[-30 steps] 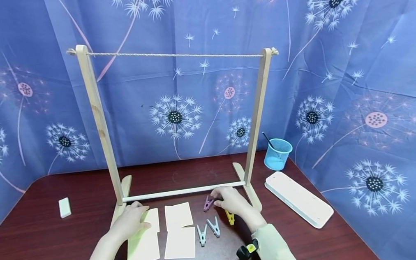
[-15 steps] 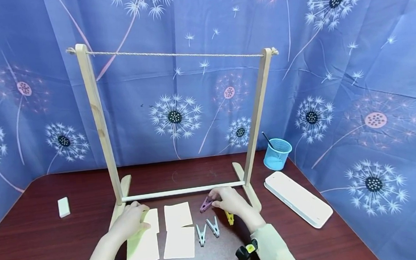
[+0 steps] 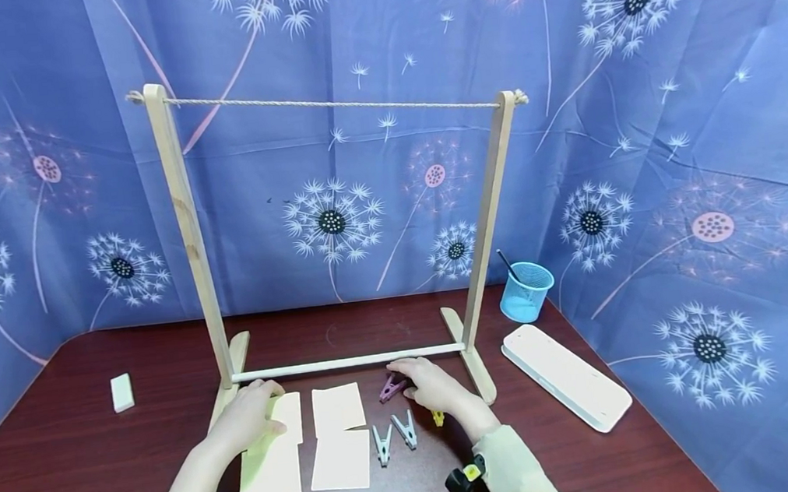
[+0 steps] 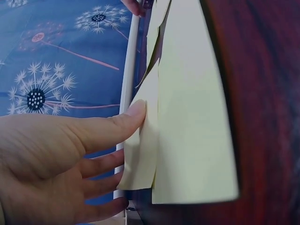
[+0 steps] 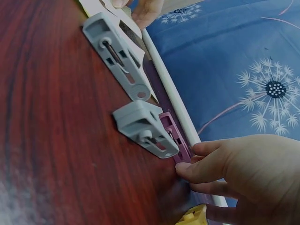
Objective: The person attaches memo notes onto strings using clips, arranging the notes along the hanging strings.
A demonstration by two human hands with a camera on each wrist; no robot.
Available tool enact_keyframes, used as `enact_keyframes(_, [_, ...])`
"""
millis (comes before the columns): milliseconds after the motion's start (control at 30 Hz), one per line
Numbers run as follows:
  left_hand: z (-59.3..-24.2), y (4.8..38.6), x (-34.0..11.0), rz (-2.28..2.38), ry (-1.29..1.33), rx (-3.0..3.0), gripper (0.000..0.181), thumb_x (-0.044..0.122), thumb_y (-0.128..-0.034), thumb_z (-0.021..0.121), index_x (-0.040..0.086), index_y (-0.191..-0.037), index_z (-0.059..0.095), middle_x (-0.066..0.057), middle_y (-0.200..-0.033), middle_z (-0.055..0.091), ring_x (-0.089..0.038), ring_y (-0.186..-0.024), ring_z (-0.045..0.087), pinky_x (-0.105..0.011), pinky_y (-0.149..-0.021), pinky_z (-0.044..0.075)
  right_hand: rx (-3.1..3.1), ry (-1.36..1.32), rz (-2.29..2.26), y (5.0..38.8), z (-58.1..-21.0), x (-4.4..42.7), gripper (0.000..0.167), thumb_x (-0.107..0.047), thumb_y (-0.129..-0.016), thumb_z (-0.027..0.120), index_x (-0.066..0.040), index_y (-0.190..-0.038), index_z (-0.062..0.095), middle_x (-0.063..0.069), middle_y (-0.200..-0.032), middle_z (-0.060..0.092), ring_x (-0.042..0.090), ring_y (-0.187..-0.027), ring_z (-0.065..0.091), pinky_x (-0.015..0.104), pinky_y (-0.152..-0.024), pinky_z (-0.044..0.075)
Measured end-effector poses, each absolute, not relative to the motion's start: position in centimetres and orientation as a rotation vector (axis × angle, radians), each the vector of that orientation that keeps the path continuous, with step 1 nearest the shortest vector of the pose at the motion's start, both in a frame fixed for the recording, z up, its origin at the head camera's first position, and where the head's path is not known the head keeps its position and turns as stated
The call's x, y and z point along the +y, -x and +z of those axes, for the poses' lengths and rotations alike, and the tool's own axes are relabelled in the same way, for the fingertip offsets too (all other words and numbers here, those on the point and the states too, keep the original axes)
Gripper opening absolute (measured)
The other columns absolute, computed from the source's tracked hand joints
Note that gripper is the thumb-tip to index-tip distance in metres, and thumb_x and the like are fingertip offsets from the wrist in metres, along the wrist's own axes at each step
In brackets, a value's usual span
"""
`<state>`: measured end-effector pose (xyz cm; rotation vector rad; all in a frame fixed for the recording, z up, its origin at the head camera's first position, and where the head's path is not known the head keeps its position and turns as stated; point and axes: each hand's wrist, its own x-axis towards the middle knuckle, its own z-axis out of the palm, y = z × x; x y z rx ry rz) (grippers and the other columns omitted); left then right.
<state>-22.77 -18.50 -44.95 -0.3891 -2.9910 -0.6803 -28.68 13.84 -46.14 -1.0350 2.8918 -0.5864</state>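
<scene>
Just before the bar [image 3: 348,362], the purple clip [image 3: 389,388] is lying aslant, its bar-side end reaching the nearer right hand [image 3: 436,388], whose thumb and forefinger are pinching it; leftward along the bar, the left hand [image 3: 243,417] is pinching paper [image 4: 146,159].

On the tabletop [image 3: 69,470], the left hand [image 3: 243,418] holds a paper sheet [image 3: 292,417]; the right hand [image 3: 436,385] pinches a purple clothespin [image 3: 392,388].
</scene>
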Motion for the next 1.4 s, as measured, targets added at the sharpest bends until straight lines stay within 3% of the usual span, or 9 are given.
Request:
enact_keyframes(433, [-44.7,22.6,-18.7,-0.640,0.429,-2.965,0.053,0.017,-0.0690,0.087,-0.003,-0.113,0.065,-0.017,-0.105,0.066,-0.038,-0.098,0.062,-0.049,-0.083,0.050,2.956,1.119,-0.556,28.8,-46.4,13.9,0.030,0.004,-0.087,0.066,0.001,-0.117,0.066,0.015,-0.116,0.065,0.028,-0.112,0.060,0.041,-0.097,0.048])
enact_keyframes(667, [-44.7,22.5,-18.9,-0.639,0.458,-2.924,0.045,0.018,-0.0701,0.085,0.001,-0.108,0.068,-0.012,-0.100,0.066,-0.036,-0.095,0.062,-0.048,-0.081,0.049,2.935,1.107,-0.610,29.0,-46.5,14.2,0.024,-0.007,-0.087,0.072,-0.003,-0.109,0.067,0.009,-0.103,0.066,0.023,-0.100,0.062,0.037,-0.090,0.050])
enact_keyframes(900, [-44.8,23.0,-19.0,-0.705,0.472,-2.885,0.032,0.012,-0.0758,0.081,0.003,-0.104,0.069,-0.011,-0.101,0.072,-0.033,-0.097,0.066,-0.048,-0.083,0.051,2.846,1.047,-0.733,29.3,-46.4,14.5,0.023,-0.011,-0.087,0.073,-0.004,-0.107,0.065,0.008,-0.103,0.066,0.024,-0.098,0.063,0.037,-0.088,0.050])
enact_keyframes(1267, [-44.5,23.1,-19.2,-0.912,0.410,-2.932,0.032,0.011,-0.0792,0.078,0.002,-0.108,0.068,-0.012,-0.105,0.071,-0.033,-0.102,0.065,-0.050,-0.086,0.051,2.657,1.011,-1.072,29.4,-46.4,15.0,0.023,-0.011,-0.089,0.068,-0.003,-0.109,0.062,0.011,-0.101,0.069,0.025,-0.096,0.065,0.033,-0.085,0.051])
enact_keyframes(1400, [-44.4,23.0,-19.2,-0.995,0.405,-2.921,0.032,0.012,-0.0797,0.078,0.003,-0.109,0.068,-0.012,-0.108,0.070,-0.033,-0.103,0.065,-0.050,-0.086,0.051,2.619,0.991,-1.152,29.2,-46.2,15.2,0.025,-0.012,-0.092,0.066,-0.002,-0.114,0.062,0.014,-0.108,0.069,0.029,-0.102,0.065,0.039,-0.088,0.051])
